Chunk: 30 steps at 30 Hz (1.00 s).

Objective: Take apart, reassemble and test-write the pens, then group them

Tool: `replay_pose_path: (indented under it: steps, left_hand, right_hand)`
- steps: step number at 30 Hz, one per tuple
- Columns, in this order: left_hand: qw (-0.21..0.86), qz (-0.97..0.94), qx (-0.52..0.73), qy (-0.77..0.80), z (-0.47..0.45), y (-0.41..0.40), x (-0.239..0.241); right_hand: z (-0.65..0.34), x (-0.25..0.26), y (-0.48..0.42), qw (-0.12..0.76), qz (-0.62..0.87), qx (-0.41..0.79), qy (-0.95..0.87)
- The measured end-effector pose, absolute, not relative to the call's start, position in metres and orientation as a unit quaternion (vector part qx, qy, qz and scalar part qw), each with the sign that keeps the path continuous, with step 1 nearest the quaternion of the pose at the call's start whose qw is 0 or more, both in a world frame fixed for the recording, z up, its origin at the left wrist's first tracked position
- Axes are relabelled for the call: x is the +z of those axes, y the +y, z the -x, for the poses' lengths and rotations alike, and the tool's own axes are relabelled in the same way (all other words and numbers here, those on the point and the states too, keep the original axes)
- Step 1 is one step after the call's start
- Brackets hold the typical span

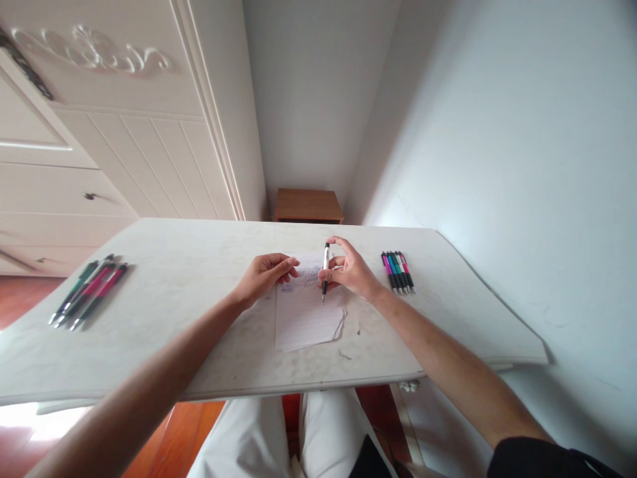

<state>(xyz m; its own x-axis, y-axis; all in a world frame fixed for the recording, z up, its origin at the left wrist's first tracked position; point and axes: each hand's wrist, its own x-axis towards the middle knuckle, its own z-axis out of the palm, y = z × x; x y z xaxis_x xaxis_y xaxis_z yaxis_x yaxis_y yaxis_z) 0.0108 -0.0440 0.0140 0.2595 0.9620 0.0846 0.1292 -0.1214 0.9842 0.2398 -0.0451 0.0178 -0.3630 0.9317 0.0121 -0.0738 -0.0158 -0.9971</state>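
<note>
1. White along the barrel, black at the grip and top end, metallic at the fine tip: a pen point(326, 256).
2. Pinched between thumb and fingers of the right hand point(354, 275), index finger at the top end.
3. Placed over lined paper point(303, 322), tip toward the near edge; hard to tell if touching.
4. Loosely curled, fairly narrow, fingertips above the paper's upper left: the left hand point(266, 273).
5. Shut, contents hidden: drawers point(54, 192) in a pale cabinet point(124, 153).
6. Lying on the white table point(174, 259): coloured pens at right point(397, 271), more at left point(92, 292).
</note>
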Motion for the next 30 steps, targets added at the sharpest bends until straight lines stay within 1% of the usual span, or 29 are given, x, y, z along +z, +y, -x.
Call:
replay_pose_path:
  steps: [30]
  left_hand:
    - [0.491, -0.636, 0.392, 0.448, -0.0105, -0.0428, 0.0127]
  right_hand:
    - [-0.2381, 0.0192, -0.0458, 0.407, 0.387, 0.6, -0.57]
